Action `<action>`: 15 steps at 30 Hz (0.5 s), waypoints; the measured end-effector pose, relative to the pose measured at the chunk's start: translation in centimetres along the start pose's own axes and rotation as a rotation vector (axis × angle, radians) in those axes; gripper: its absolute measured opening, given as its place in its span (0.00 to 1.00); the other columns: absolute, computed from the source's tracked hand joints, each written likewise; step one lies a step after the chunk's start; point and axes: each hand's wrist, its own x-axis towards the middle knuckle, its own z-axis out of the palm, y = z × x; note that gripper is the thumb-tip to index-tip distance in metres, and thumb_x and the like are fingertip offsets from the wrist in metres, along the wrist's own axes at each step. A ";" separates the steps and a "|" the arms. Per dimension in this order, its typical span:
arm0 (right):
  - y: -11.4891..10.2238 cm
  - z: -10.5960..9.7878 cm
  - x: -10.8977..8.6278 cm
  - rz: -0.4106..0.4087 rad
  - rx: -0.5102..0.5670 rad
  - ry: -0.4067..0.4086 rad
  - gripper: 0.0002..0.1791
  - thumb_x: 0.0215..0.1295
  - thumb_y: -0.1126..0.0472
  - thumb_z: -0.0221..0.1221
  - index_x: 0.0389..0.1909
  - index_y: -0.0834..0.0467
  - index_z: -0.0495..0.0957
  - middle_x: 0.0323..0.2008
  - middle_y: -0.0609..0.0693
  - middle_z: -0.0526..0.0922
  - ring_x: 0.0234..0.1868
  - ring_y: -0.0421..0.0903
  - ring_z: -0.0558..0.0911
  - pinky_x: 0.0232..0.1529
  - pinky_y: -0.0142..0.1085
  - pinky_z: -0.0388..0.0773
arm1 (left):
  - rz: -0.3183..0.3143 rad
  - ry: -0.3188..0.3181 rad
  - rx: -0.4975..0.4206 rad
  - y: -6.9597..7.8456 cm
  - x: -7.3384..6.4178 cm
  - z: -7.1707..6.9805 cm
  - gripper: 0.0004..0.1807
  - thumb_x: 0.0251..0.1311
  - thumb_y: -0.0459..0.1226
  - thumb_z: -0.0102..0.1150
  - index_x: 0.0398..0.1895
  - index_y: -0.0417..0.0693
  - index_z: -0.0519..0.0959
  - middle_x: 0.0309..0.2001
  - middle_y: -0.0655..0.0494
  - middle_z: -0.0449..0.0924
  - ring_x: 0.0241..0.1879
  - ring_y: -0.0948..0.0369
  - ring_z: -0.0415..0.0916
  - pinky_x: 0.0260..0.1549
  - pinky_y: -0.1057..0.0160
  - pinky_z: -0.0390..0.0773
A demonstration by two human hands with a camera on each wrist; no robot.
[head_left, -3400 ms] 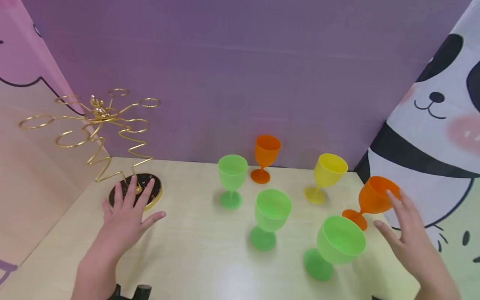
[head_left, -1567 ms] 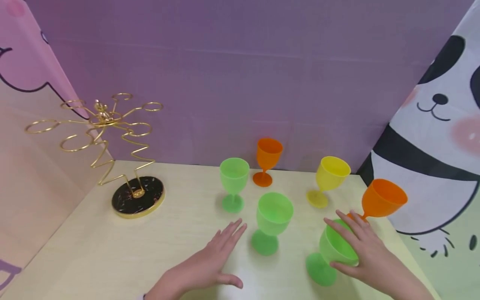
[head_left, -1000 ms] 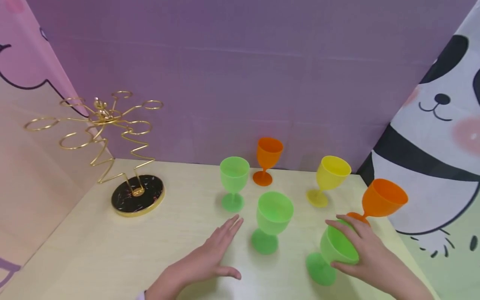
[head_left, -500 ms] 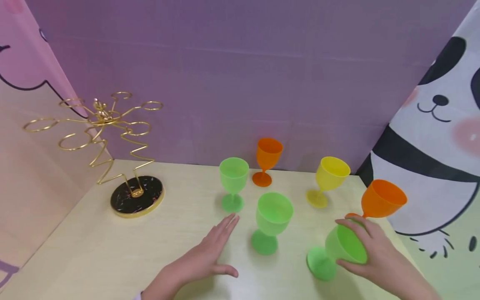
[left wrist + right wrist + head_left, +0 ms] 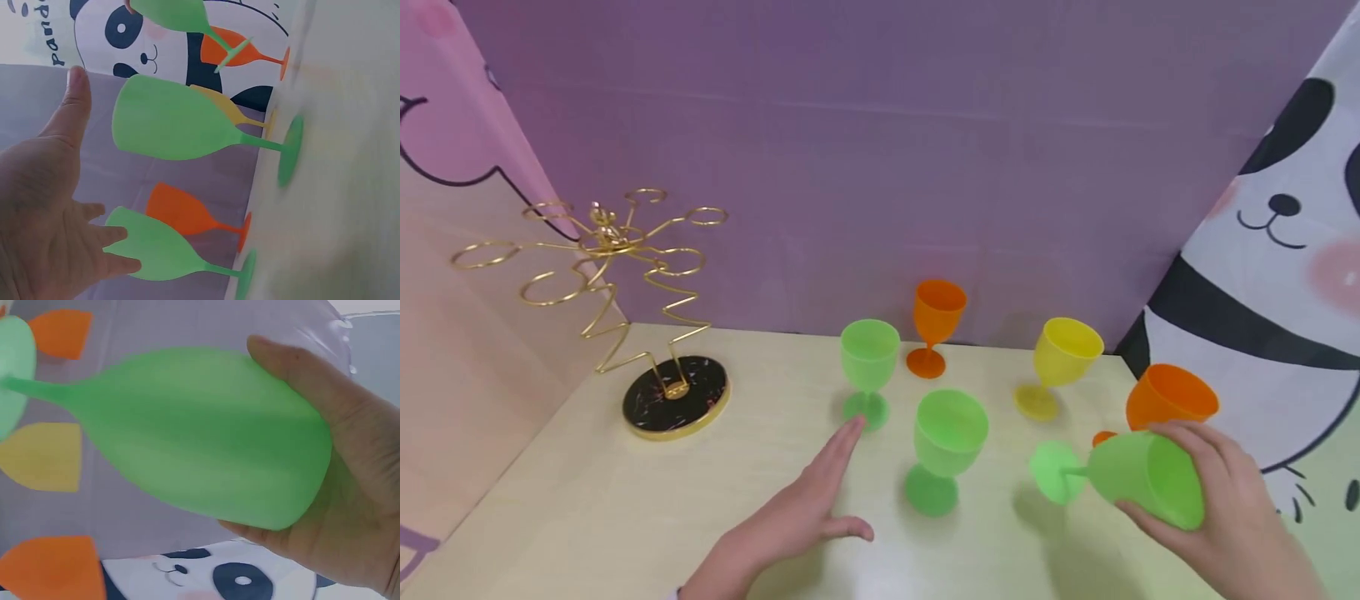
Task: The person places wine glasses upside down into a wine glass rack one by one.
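Goblet in grip (image 5: 1142,477): green, tipped nearly onto its side and off the counter (image 5: 767,442), at the lower right of the head view; mouth faces right, foot points left.
Right hand (image 5: 1232,492): lower right, curled round that bowl near the rim, thumb on one side and fingers on the other.
Left hand (image 5: 805,508): lower centre, fingers straight and thumb spread wide, holding nothing; just left of the front green goblet (image 5: 951,433).
Standing upright: the front green goblet below centre, rear green goblet (image 5: 868,362) and rear orange goblet (image 5: 938,315) near the middle, yellow goblet (image 5: 1063,358) right of centre.
Right orange goblet (image 5: 1168,396): toward the right edge, partly hidden behind the gripped one.
Wire stand (image 5: 655,408): gold, looped arms, round black base, at the left.
Backdrop (image 5: 850,167): purple across the top.
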 end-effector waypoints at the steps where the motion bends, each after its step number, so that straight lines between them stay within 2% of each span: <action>1: -0.1 -0.4 0.1 0.023 0.011 0.029 0.51 0.23 0.54 0.81 0.55 0.64 0.70 0.51 0.66 0.70 0.47 0.64 0.67 0.46 0.46 0.63 | -0.001 0.026 -0.019 0.2 0.1 -0.2 0.64 0.46 0.58 0.67 0.78 0.60 0.33 0.78 0.54 0.33 0.76 0.48 0.41 0.69 0.42 0.56; 4: -0.9 -1.5 0.7 0.084 0.052 0.120 0.49 0.27 0.59 0.79 0.55 0.69 0.68 0.51 0.69 0.70 0.49 0.66 0.64 0.58 0.42 0.60 | 0.007 0.120 -0.058 0.9 0.3 -0.7 0.64 0.45 0.55 0.68 0.78 0.58 0.35 0.78 0.50 0.34 0.75 0.44 0.45 0.66 0.39 0.61; 6: -1.5 -1.9 1.0 0.120 0.086 0.191 0.49 0.30 0.61 0.78 0.57 0.70 0.67 0.51 0.68 0.70 0.53 0.56 0.65 0.59 0.27 0.54 | 0.039 0.181 -0.092 1.2 0.6 -0.9 0.63 0.46 0.55 0.67 0.78 0.57 0.35 0.78 0.48 0.35 0.74 0.43 0.46 0.64 0.38 0.62; 7: -1.9 -2.1 1.1 0.156 0.107 0.225 0.49 0.31 0.63 0.77 0.59 0.69 0.66 0.52 0.62 0.71 0.54 0.49 0.65 0.56 0.20 0.51 | 0.058 0.208 -0.108 1.3 0.7 -0.9 0.62 0.47 0.56 0.65 0.78 0.58 0.35 0.78 0.47 0.36 0.74 0.42 0.47 0.63 0.36 0.63; 9: -2.8 -2.1 1.3 0.286 0.135 0.272 0.49 0.35 0.64 0.76 0.63 0.62 0.66 0.54 0.47 0.70 0.54 0.35 0.62 0.52 0.15 0.50 | 0.101 0.251 -0.149 1.6 1.0 -0.8 0.60 0.49 0.59 0.62 0.78 0.58 0.35 0.77 0.45 0.38 0.73 0.41 0.48 0.61 0.33 0.64; 11: -3.7 -2.0 1.7 0.437 0.200 0.297 0.49 0.39 0.66 0.75 0.66 0.53 0.65 0.55 0.35 0.64 0.54 0.28 0.59 0.55 0.14 0.55 | 0.145 0.284 -0.198 2.1 1.4 -0.7 0.59 0.50 0.63 0.57 0.78 0.58 0.35 0.77 0.46 0.38 0.73 0.42 0.48 0.62 0.32 0.62; 13: -4.5 -1.7 2.2 0.590 0.304 0.314 0.49 0.44 0.68 0.73 0.68 0.44 0.61 0.56 0.27 0.59 0.56 0.29 0.62 0.60 0.17 0.60 | 0.185 0.309 -0.253 2.6 1.8 -0.5 0.58 0.51 0.66 0.54 0.78 0.58 0.35 0.78 0.48 0.37 0.74 0.43 0.47 0.63 0.33 0.60; 14: -4.8 -1.5 2.6 0.643 0.377 0.327 0.50 0.46 0.69 0.72 0.68 0.42 0.60 0.58 0.29 0.60 0.57 0.32 0.63 0.63 0.20 0.61 | 0.204 0.320 -0.280 2.9 2.1 -0.4 0.58 0.52 0.66 0.52 0.78 0.57 0.35 0.78 0.49 0.37 0.74 0.43 0.47 0.65 0.34 0.59; 15: -5.1 -1.3 2.9 0.679 0.478 0.346 0.50 0.47 0.70 0.72 0.68 0.40 0.58 0.60 0.32 0.62 0.59 0.35 0.64 0.63 0.21 0.64 | 0.219 0.326 -0.311 3.3 2.3 -0.2 0.57 0.52 0.67 0.51 0.78 0.57 0.35 0.78 0.50 0.37 0.74 0.44 0.47 0.66 0.35 0.57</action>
